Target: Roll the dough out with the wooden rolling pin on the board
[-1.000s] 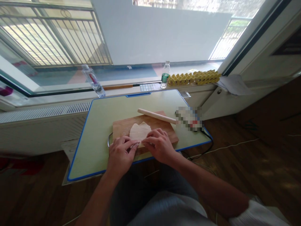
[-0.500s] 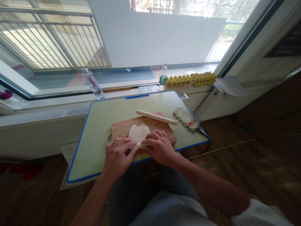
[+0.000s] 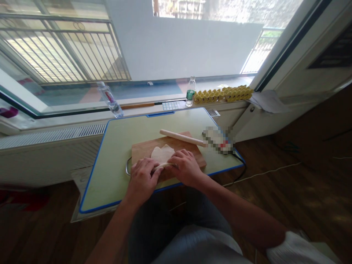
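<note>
Dough [image 3: 162, 154] on board [image 3: 141, 149], bottles [image 3: 190, 92] behind

Below the hands [image 3: 142, 178] [image 3: 187, 167] lies a pale green tabletop [image 3: 110, 165] edged in blue. Beyond them, a broad window [image 3: 187, 47] admits bright daylight, with a railing [image 3: 96, 53] outside, ahead to their left. Its white sill [image 3: 140, 113] runs beyond the tabletop, above a white radiator [image 3: 41, 157]. Dark wooden floor [image 3: 275, 205] lies lower, to both sides.
</note>
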A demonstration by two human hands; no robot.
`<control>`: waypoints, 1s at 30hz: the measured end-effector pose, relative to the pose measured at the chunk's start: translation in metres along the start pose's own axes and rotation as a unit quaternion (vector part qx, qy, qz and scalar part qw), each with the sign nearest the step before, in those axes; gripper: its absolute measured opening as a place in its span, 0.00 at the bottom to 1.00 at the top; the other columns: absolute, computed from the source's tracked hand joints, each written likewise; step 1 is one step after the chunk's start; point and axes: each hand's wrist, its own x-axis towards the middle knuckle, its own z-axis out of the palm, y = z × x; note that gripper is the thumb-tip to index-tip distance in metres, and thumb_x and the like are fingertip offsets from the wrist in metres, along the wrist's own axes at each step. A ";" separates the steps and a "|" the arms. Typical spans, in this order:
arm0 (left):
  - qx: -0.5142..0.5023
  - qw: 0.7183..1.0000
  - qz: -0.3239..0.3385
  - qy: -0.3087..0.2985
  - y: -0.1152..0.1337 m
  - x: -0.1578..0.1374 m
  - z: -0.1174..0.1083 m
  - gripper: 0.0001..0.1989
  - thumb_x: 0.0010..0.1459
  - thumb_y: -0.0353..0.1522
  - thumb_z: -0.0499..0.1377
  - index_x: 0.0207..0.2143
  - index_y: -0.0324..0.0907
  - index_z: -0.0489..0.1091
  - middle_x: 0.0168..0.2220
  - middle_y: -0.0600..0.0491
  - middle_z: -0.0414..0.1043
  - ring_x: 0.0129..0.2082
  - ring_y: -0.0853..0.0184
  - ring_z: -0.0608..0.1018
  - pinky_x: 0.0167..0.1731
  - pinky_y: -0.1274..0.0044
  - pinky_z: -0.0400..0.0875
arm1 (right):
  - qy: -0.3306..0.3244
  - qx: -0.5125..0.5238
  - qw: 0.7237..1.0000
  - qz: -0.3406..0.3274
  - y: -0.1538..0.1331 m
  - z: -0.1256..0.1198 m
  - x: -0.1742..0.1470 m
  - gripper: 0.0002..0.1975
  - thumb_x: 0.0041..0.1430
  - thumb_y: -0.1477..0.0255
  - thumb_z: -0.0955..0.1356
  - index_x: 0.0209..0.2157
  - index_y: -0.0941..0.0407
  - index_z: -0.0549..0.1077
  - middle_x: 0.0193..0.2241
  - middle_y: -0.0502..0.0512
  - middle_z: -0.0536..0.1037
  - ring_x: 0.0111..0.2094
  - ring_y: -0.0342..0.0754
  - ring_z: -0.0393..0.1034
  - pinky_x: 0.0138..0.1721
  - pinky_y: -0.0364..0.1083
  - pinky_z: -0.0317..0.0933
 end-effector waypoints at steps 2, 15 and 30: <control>0.001 1.000 0.001 -0.004 0.004 -0.001 -0.001 0.12 0.71 0.41 0.55 0.40 0.46 0.75 0.43 0.50 0.78 0.46 0.57 0.75 0.51 0.63 0.65 | -0.016 0.005 1.000 0.011 -0.003 -0.004 -0.002 0.11 0.71 0.60 0.71 0.40 0.52 0.81 0.43 0.53 0.82 0.48 0.52 0.69 0.52 0.53 0.58; 0.062 0.993 -0.096 0.032 0.020 -0.001 0.007 0.08 0.69 0.37 0.56 0.35 0.46 0.67 0.39 0.50 0.74 0.45 0.54 0.73 0.49 0.62 0.63 | -0.010 -0.018 0.995 0.101 -0.007 -0.003 0.002 0.12 0.67 0.61 0.74 0.32 0.53 0.76 0.39 0.52 0.80 0.46 0.52 0.68 0.46 0.50 0.56; 0.048 0.994 0.047 0.082 0.010 -0.026 0.002 0.13 0.70 0.34 0.58 0.52 0.48 0.78 0.51 0.50 0.81 0.55 0.56 0.76 0.58 0.61 0.66 | 0.028 -0.003 0.998 -0.056 -0.018 0.005 -0.031 0.17 0.75 0.69 0.64 0.62 0.47 0.73 0.61 0.52 0.78 0.69 0.54 0.61 0.72 0.60 0.41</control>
